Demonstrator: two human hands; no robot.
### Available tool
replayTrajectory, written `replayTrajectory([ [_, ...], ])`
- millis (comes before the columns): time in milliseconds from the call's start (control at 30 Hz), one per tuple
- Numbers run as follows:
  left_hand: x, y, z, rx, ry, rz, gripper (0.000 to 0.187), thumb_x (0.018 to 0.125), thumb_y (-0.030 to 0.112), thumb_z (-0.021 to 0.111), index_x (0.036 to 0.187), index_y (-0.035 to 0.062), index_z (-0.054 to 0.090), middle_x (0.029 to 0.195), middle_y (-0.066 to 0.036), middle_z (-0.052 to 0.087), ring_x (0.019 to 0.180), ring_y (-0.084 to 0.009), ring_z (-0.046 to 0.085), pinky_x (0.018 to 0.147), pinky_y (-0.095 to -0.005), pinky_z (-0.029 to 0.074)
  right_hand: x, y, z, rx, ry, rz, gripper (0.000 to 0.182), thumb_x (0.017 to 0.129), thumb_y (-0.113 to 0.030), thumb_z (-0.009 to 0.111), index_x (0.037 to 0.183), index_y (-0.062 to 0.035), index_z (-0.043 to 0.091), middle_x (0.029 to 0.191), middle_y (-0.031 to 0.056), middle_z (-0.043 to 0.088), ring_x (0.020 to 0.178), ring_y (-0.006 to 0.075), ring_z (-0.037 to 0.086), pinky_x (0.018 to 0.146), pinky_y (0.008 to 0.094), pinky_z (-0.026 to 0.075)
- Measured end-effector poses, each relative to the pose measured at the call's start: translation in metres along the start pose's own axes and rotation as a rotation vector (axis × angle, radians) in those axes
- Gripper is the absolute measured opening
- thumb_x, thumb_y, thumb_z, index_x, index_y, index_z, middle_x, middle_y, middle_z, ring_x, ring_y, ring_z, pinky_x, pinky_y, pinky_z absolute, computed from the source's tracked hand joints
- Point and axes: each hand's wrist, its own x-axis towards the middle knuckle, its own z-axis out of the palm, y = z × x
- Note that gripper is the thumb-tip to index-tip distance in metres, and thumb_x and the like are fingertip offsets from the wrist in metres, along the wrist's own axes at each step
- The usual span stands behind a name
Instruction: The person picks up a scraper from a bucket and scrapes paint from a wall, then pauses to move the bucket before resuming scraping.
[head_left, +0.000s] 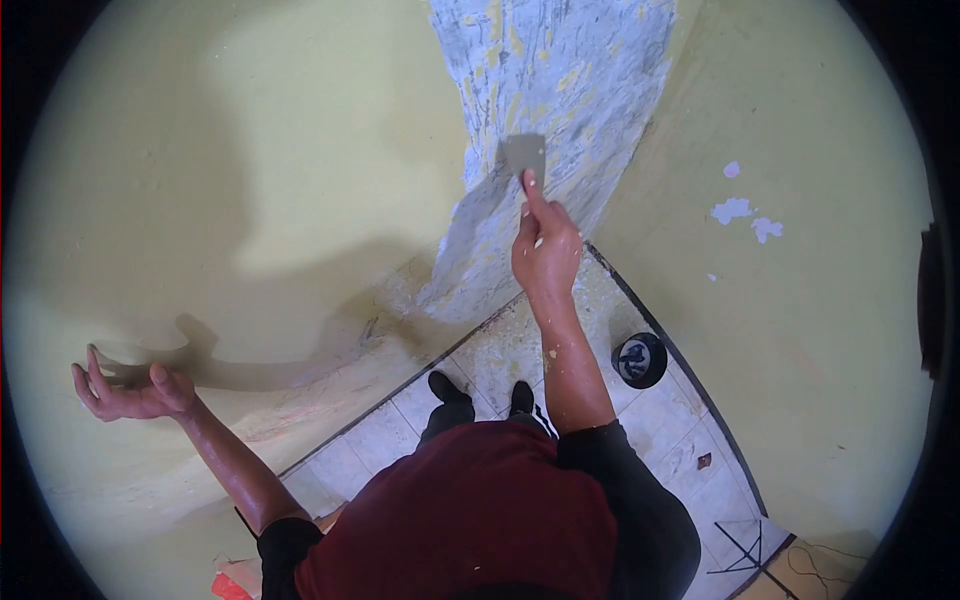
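My right hand [547, 245] is closed around a flat scraper [526, 155], its index finger stretched along the blade. The blade lies against or just over a scraped bluish-white patch [560, 80] of the yellow-green wall [320, 120], where bits of yellow paint remain. Small flakes stick to the hand and forearm. Out to the left, my left hand [135, 392] holds nothing, its fingers apart and curled upward beside the wall. The scraper's handle is hidden inside the right hand.
A round black bucket [640, 361] stands on the tiled floor [650, 430] to the right of my feet. Paint flakes litter the corner. A black metal stand [745, 550] and thin cables [825, 570] are at lower right. Small bare spots [731, 210] mark the right wall.
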Motion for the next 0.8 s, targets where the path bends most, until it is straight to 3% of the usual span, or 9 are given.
replayTrajectory([
  [300,0.000,0.001,0.001,-0.012,-0.028,-0.012,0.089,0.088,0.079,0.048,0.133,0.0018,0.056,0.139,-0.017,0.037,0.129,-0.0305,0.036,0.102,-0.0480,0.042,0.001,-0.003,0.002,0.017,0.028,0.005,0.048,0.092,-0.001,0.060,0.134,-0.0227,0.066,0.077,0.0199,0.063,0.070,0.0381,0.062,0.067,0.0422,0.050],
  [400,-0.002,-0.003,-0.006,-0.003,-0.049,-0.004,0.090,0.088,0.079,0.048,0.133,0.0015,0.055,0.139,-0.017,0.036,0.129,-0.0307,0.036,0.102,-0.0483,0.041,0.038,-0.023,-0.013,-0.012,0.090,0.008,0.048,0.092,0.000,0.060,0.134,-0.0226,0.066,0.078,0.0211,0.063,0.071,0.0385,0.062,0.068,0.0412,0.050],
  [800,-0.003,-0.001,-0.006,-0.031,-0.080,-0.025,0.092,0.087,0.079,0.050,0.134,0.0005,0.054,0.140,-0.016,0.033,0.128,-0.0299,0.039,0.099,-0.0473,0.046,-0.009,-0.005,-0.005,0.011,-0.046,0.048,0.046,0.093,-0.001,0.060,0.134,-0.0193,0.067,0.081,0.0200,0.065,0.069,0.0330,0.063,0.065,0.0401,0.049],
])
